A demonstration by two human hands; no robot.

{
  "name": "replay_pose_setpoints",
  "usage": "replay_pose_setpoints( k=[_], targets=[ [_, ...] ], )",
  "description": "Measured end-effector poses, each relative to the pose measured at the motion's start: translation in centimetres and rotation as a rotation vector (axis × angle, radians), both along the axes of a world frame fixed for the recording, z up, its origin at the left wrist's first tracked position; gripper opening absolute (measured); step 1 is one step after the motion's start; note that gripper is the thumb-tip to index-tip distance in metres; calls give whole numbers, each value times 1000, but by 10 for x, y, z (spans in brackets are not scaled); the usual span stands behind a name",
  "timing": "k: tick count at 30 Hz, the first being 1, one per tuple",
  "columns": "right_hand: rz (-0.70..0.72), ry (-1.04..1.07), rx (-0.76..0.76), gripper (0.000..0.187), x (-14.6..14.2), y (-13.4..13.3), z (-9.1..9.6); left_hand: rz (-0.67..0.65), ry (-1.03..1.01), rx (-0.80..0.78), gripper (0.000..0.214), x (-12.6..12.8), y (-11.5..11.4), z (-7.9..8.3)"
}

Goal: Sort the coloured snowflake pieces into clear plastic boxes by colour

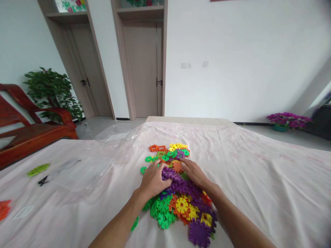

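A heap of flat plastic interlocking pieces (178,203) in green, orange, yellow and purple lies on a pale pink cloth (258,179). My left hand (153,181) rests on the heap with its fingers curled round a purple assembly (172,175). My right hand (194,174) lies palm down on the same heap, fingers pressed on the pieces beside an orange piece (177,166). What sits under the right palm is hidden. More loose pieces (169,151) lie just beyond both hands.
A clear plastic bag (85,168) lies left of the heap, with a green piece (38,169), a black item (43,180) and an orange piece (3,208) further left. A red wooden chair (28,131), a plant (53,91) and two doors stand behind.
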State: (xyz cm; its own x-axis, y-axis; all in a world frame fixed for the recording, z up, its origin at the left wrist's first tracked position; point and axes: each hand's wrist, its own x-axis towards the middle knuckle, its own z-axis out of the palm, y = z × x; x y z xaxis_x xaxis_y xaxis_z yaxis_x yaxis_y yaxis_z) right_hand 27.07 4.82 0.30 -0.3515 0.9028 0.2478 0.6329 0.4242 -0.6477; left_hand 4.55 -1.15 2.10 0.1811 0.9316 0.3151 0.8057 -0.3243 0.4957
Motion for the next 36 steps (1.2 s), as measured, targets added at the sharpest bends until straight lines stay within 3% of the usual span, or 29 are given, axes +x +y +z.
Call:
replay_pose_setpoints(
  k=[7,11,14,16,20,23,27,31,36],
  targets=[
    [245,44,-301,75,-31,-40,30,213,-264,150,28,-47,17,-21],
    [400,279,-421,75,-26,-50,46,333,-369,236,29,-69,24,-32],
    [474,361,-431,79,-13,-47,61,372,-397,236,31,-76,28,-37],
    [501,264,-412,90,0,-45,72,384,-393,214,32,-78,30,-40],
    [471,-122,-414,115,33,-55,87,362,-375,126,33,-81,34,-45],
    [422,-309,-395,124,53,-82,82,331,-369,74,33,-82,34,-46],
    [329,-382,-257,124,55,-117,55,282,-371,34,35,-80,32,-44],
    [127,-363,-120,110,32,-129,31,229,-393,4,32,-79,31,-43],
    [-16,-287,1,88,-5,-124,29,212,-450,-27,33,-80,29,-43]
  ],
)
